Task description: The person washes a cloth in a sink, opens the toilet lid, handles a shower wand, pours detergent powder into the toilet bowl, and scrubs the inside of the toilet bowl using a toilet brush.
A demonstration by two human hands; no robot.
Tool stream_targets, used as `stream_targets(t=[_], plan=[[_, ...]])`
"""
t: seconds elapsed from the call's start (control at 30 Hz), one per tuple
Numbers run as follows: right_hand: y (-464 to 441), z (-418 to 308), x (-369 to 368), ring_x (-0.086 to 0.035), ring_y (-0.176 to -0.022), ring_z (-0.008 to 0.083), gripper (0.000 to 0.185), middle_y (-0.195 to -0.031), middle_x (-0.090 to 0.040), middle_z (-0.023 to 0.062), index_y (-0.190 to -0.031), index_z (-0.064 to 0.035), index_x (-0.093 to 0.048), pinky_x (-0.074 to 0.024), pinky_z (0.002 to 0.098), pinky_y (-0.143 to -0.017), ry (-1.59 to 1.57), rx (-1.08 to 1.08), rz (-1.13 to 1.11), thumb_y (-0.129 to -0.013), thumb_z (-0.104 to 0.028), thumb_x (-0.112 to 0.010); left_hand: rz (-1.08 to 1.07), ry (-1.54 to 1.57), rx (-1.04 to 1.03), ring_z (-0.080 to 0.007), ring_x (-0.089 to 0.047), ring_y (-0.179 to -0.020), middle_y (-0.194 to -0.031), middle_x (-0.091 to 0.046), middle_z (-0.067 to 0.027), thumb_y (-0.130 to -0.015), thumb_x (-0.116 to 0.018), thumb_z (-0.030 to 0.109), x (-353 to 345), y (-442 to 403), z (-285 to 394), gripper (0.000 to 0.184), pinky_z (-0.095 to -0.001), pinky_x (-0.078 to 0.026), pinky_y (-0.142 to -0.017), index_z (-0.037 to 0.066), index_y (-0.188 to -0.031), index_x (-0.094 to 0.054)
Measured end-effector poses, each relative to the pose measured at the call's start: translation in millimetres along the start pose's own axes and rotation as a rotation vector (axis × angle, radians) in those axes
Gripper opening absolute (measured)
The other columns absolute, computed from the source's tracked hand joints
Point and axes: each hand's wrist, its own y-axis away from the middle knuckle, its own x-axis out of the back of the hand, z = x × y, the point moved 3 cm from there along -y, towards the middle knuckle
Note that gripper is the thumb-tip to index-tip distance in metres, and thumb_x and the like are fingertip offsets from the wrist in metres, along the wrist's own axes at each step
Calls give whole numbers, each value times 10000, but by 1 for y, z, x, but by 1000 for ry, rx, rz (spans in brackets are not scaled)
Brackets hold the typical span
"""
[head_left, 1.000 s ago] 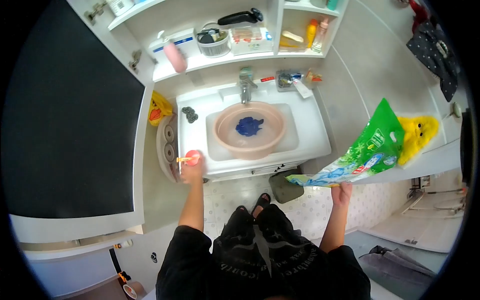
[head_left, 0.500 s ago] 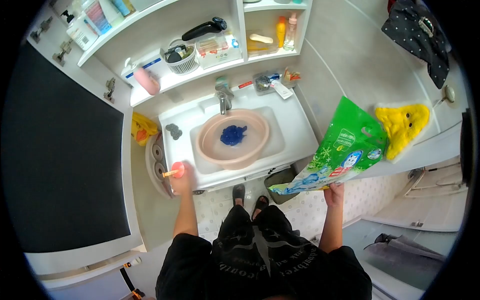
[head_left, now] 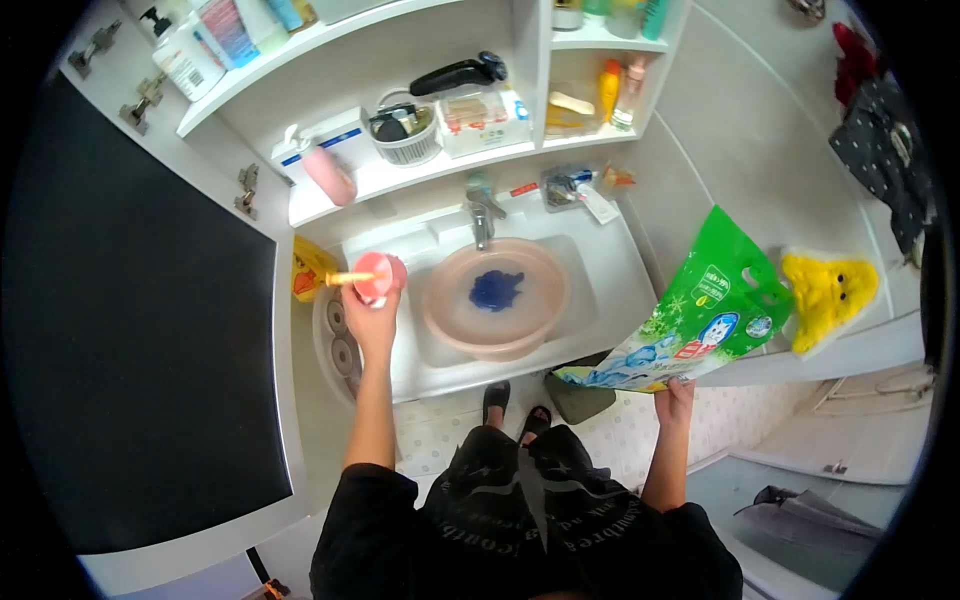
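My left hand (head_left: 371, 312) is closed round a pink cup (head_left: 374, 277), held above the left end of the sink. A slim yellow stick-like thing (head_left: 350, 278) pokes out of the cup's mouth to the left; its kind is unclear. My right hand (head_left: 675, 400) grips the bottom edge of a big green printed detergent bag (head_left: 690, 310), which is tilted beside the sink's right side. A pinkish-beige basin (head_left: 440, 318) stands in the white sink (head_left: 620, 255). Cloudy water fills part of it, with a dark blue cloth (head_left: 496, 291) lying in it.
Above the sink, open cabinet shelves (head_left: 475, 152) carry bottles, a basket and a black shaver (head_left: 460, 75). The faucet (head_left: 482, 225) reaches over the basin's back rim. A yellow star-shaped cloth (head_left: 828, 292) hangs at right. A dark bin (head_left: 580, 398) stands below the sink.
My left hand has lifted the pink cup up and forward from the sink's front left corner. The green bag stays in my right hand. The view has shifted slightly.
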Motion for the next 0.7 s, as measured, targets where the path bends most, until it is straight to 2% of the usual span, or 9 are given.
stream_targets(t=[0.07, 0.1, 0.2, 0.3, 0.5, 0.7], plan=[[-9, 7, -8, -466, -1325, 283, 797, -1415, -524, 74, -1459, -106, -413, -305, 490, -1159, 14, -18, -24, -754, -39, -778, 45, 80, -49, -270, -634, -1089, -1228, -594, -167, -733, -869, 245, 7, -35, 1, 708, -379, -525, -918, -8, -1296, -524], [-13, 11, -13, -467, -1324, 282, 793, -1416, -524, 74, -1460, -107, -413, -305, 491, -1159, 20, -24, -34, -757, -37, -773, 73, 109, -56, -318, -611, -1108, -1250, -569, -201, -746, -860, 287, 13, -47, 26, 730, -404, -514, -915, -21, -1308, -509], [-25, 22, -24, -473, -1320, 281, 798, -1415, -527, 73, -1461, -112, -413, -318, 492, -1149, 27, -44, -33, -755, -43, -777, 209, -170, -91, -381, -543, -1185, -1286, -541, -232, -779, -829, 384, 24, -89, 48, 784, -450, -462, -977, -24, -1348, -477], [-30, 29, -37, -477, -1316, 279, 806, -1415, -528, 71, -1463, -109, -411, -330, 492, -1138, 28, -21, -26, -752, -58, -788, 318, -322, -118, -416, -464, -1263, -1314, -524, -250, -811, -782, 470, 23, -119, 42, 855, -483, -389, -1051, -15, -1414, -419], [-43, 36, -48, -483, -1309, 273, 808, -1413, -530, 68, -1460, -93, -413, -342, 470, -1131, 86, -59, -35, -752, -86, -804, 333, -375, 25, -437, -433, -1297, -1399, -469, -255, -856, -724, 497, 10, -151, 16, 925, -506, -344, -1090, -11, -1500, -297], [-39, 41, -48, -489, -1311, 265, 788, -1413, -538, 73, -1448, -75, -429, -350, 445, -1128, 80, -64, 20, -758, -75, -810, 437, -312, -45, -474, -339, -1369, -1488, -325, -306, -881, -697, 481, -9, -174, 4, 978, -503, -297, -1132, -45, -1533, -192]])
